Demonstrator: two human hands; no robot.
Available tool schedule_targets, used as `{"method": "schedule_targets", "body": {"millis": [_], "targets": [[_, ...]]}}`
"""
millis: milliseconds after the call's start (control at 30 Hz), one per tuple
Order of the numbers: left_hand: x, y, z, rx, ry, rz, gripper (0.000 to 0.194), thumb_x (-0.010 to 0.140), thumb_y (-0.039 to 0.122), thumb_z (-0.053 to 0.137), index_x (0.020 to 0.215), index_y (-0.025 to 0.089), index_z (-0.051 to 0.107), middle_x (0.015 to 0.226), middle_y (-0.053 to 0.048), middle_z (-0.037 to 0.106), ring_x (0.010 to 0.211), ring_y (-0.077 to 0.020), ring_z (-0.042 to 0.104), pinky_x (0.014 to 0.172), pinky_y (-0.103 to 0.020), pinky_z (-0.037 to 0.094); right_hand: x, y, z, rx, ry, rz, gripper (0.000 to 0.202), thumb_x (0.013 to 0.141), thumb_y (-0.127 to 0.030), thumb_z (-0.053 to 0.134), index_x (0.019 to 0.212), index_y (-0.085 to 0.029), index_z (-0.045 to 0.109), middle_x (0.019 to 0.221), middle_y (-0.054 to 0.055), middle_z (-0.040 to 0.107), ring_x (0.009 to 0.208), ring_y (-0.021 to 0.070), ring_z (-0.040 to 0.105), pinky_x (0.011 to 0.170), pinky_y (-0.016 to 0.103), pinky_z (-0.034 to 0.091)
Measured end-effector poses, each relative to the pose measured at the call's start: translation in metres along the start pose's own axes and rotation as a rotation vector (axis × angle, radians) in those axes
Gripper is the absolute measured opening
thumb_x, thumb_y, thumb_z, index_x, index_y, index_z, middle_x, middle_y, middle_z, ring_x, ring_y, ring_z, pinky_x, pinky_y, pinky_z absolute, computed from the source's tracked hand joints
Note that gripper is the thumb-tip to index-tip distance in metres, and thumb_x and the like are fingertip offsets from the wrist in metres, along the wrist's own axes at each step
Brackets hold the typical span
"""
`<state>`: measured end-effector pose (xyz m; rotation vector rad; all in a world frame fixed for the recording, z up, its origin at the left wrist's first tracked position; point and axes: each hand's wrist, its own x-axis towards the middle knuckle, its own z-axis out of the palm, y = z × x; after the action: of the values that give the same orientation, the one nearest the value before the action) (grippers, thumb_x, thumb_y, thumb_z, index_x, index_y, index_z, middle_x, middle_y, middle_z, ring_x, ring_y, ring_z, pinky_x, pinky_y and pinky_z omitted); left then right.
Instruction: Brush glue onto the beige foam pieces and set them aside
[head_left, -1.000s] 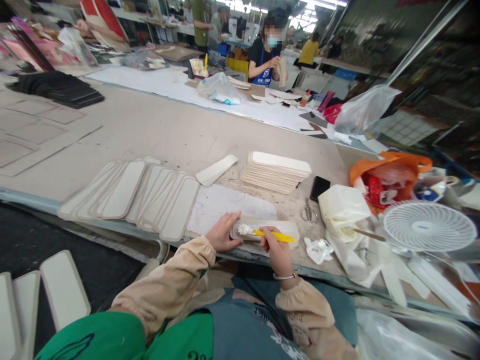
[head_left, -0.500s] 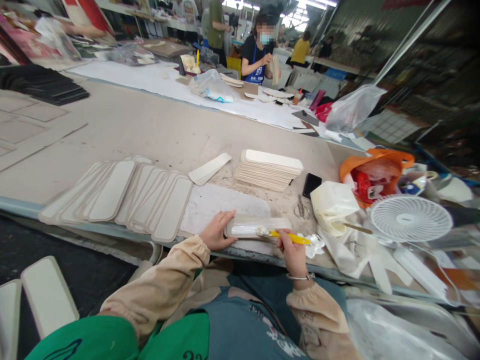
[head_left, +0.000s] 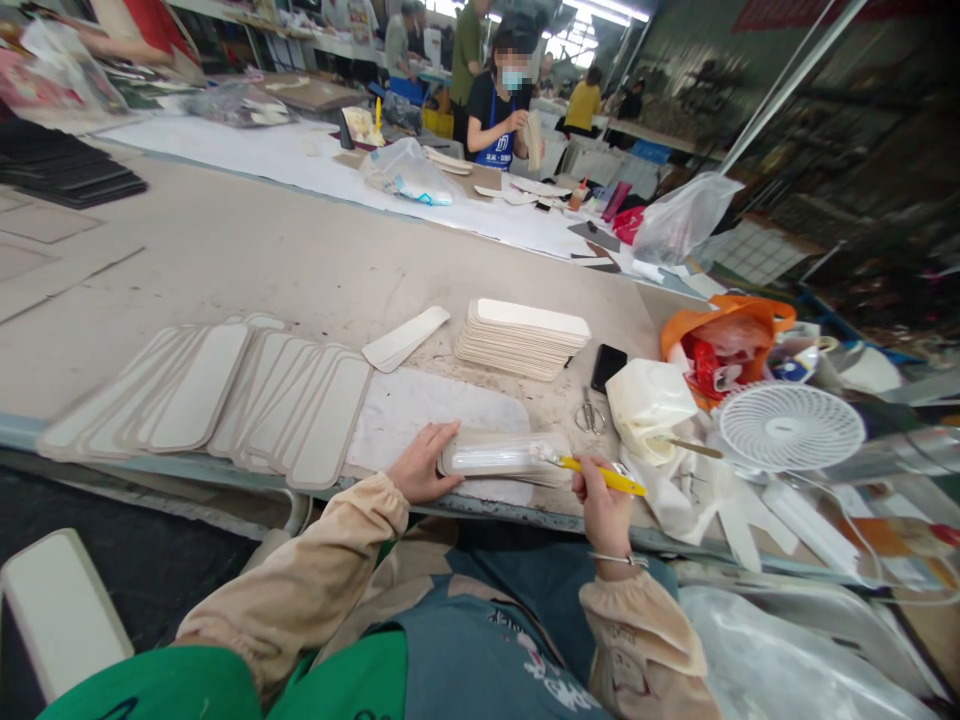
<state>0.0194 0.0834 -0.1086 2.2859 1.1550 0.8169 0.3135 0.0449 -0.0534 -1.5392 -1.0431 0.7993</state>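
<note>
A small pile of long rounded panels [head_left: 487, 456] lies at the table's near edge, its top one glossy with white paste. My left hand [head_left: 426, 463] grips the left end of this pile between thumb and fingers. In my right hand [head_left: 604, 500] is a yellow-handled brush [head_left: 611, 477], its white-coated bristles touching the top panel near its right end. Behind the pile stands a neat stack of cream panels [head_left: 521, 340], and one loose strip [head_left: 406, 338] rests beside it. Overlapping panels [head_left: 196, 385] are fanned out at the left.
Right of the stack are a black phone [head_left: 609, 368], scissors [head_left: 589, 412], a white container [head_left: 651, 400], an orange bag [head_left: 675, 335] and a white fan [head_left: 791, 427]. Black sheets [head_left: 67, 165] lie far left. Across the table a masked person [head_left: 495, 115] holds pale pieces.
The brush and my right hand have moved right along the top panel. My left hand keeps its hold on the pile's left end. The whole view has shifted slightly.
</note>
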Motion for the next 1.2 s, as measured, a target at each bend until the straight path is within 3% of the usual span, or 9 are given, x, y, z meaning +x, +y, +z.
{"method": "schedule_targets", "body": {"millis": [200, 367, 567, 1033, 1133, 1200], "targets": [[0.001, 0.002, -0.002, -0.011, -0.010, -0.024, 0.089, 0.072, 0.036, 0.068, 0.145, 0.016, 0.021, 0.133, -0.016, 0.045, 0.122, -0.0310, 0.042, 0.106, -0.051, 0.033, -0.025, -0.013, 0.072, 0.116, -0.374, 0.044, 0.029, 0.087, -0.047, 0.053, 0.087, -0.018, 0.059, 0.053, -0.005, 0.050, 0.048, 0.0102, 0.042, 0.048, 0.024, 0.033], [0.000, 0.001, 0.000, -0.019, -0.008, -0.030, 0.092, 0.071, 0.035, 0.069, 0.146, 0.017, 0.019, 0.132, -0.015, 0.045, 0.121, -0.0306, 0.042, 0.106, -0.050, 0.034, -0.026, -0.009, 0.097, 0.050, -0.429, 0.008, 0.024, 0.088, -0.042, 0.052, 0.081, -0.019, 0.058, 0.052, -0.006, 0.049, 0.052, 0.0110, 0.045, 0.054, 0.024, 0.036], [-0.001, 0.000, 0.001, -0.004, -0.010, -0.023, 0.090, 0.072, 0.037, 0.068, 0.145, 0.016, 0.020, 0.133, -0.016, 0.045, 0.123, -0.0309, 0.041, 0.106, -0.050, 0.034, -0.012, -0.005, 0.082, 0.048, -0.318, 0.067, 0.025, 0.085, -0.044, 0.055, 0.082, -0.019, 0.058, 0.050, -0.006, 0.050, 0.050, 0.0120, 0.046, 0.053, 0.025, 0.036], [0.000, -0.001, 0.000, 0.013, -0.005, -0.007, 0.088, 0.073, 0.037, 0.067, 0.145, 0.018, 0.021, 0.133, -0.016, 0.045, 0.124, -0.0309, 0.041, 0.107, -0.050, 0.033, 0.021, 0.013, 0.000, -0.081, 0.052, 0.088, 0.039, 0.077, -0.053, 0.060, 0.083, -0.015, 0.062, 0.051, -0.003, 0.051, 0.047, 0.0120, 0.044, 0.046, 0.025, 0.033], [0.000, -0.001, 0.001, 0.016, -0.013, -0.018, 0.089, 0.073, 0.037, 0.068, 0.145, 0.018, 0.019, 0.132, -0.016, 0.046, 0.124, -0.0313, 0.042, 0.108, -0.051, 0.032, 0.019, 0.010, -0.002, -0.090, 0.091, 0.072, 0.038, 0.078, -0.053, 0.059, 0.082, -0.015, 0.061, 0.051, -0.003, 0.051, 0.047, 0.0118, 0.043, 0.046, 0.025, 0.033], [0.000, -0.001, 0.001, 0.016, -0.011, -0.023, 0.090, 0.072, 0.037, 0.068, 0.145, 0.018, 0.019, 0.132, -0.015, 0.046, 0.124, -0.0317, 0.042, 0.108, -0.052, 0.032, 0.013, 0.004, 0.007, -0.017, 0.041, 0.069, 0.037, 0.079, -0.053, 0.059, 0.083, -0.016, 0.061, 0.051, -0.004, 0.050, 0.046, 0.0112, 0.042, 0.046, 0.025, 0.032]]}}
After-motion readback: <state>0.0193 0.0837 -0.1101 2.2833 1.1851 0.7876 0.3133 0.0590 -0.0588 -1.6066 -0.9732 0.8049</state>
